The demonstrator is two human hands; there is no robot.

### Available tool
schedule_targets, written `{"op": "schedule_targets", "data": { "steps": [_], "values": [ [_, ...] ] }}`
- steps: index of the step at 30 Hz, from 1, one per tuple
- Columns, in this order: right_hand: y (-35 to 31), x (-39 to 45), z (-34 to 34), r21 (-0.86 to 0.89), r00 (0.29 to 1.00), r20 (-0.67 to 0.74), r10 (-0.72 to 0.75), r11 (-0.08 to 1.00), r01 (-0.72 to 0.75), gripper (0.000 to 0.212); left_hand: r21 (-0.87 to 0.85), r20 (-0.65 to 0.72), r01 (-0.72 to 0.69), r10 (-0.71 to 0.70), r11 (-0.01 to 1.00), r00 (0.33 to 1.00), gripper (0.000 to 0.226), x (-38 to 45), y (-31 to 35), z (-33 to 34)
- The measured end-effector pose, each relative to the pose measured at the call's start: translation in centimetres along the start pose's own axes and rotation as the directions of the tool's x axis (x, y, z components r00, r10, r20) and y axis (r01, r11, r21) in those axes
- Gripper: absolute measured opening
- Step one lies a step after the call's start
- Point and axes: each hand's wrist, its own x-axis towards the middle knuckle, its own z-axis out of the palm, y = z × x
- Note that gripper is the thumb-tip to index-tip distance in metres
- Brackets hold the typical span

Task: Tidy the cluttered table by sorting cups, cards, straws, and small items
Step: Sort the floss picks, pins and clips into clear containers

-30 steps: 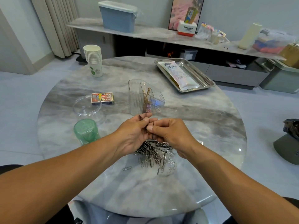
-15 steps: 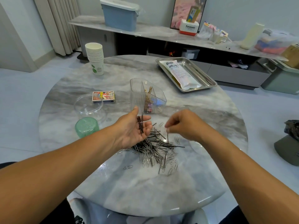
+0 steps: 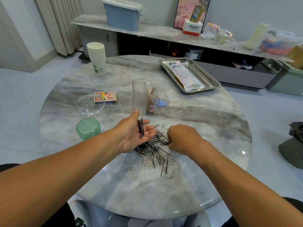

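You are working at a glossy marble-look table [image 3: 205, 128], where shiny metal clips [image 3: 155, 154] are glinting near a ribbed clear plastic organiser [image 3: 144, 97], beyond it a polished steel tray [image 3: 211, 79].

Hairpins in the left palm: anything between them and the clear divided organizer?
Nothing visible. The left hand carries the dark hairpins on its flat palm just in front of the clear organizer; only bare table lies between.

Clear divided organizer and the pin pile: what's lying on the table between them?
Head view: between the clear organizer and the pile lie one stray black hairpin and one loose paper clip; otherwise bare marble table.
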Motion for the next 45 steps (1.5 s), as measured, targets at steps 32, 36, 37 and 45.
{"op": "schedule_targets", "data": {
  "steps": [32,36,37,45],
  "values": [
    [0.2,0.1,-1.0,0.967,0.959,0.213,0.188,0.098,-0.234,0.006,0.061,0.077,0.003,-0.008,0.998,0.997,0.036,0.4,-1.2,0.1],
    [-1.0,-0.3,-1.0,0.978,0.973,0.152,0.172,0.119,-0.174,0.007,0.113,0.15,-0.09,0.072,0.99,0.986,0.017,0.3,-1.7,0.3],
    [-1.3,-0.5,-0.9,0.98,0.973,0.157,0.171,0.098,-0.176,0.008,0.113,0.17,-0.106,0.086,0.988,0.982,0.017,0.4,-1.9,0.4],
    [-1.7,-0.7,-0.7,0.987,0.983,0.106,0.152,0.104,-0.123,0.011,0.092,0.194,-0.135,0.115,0.987,0.974,0.023,0.8,-2.1,0.5]
  ]
}}
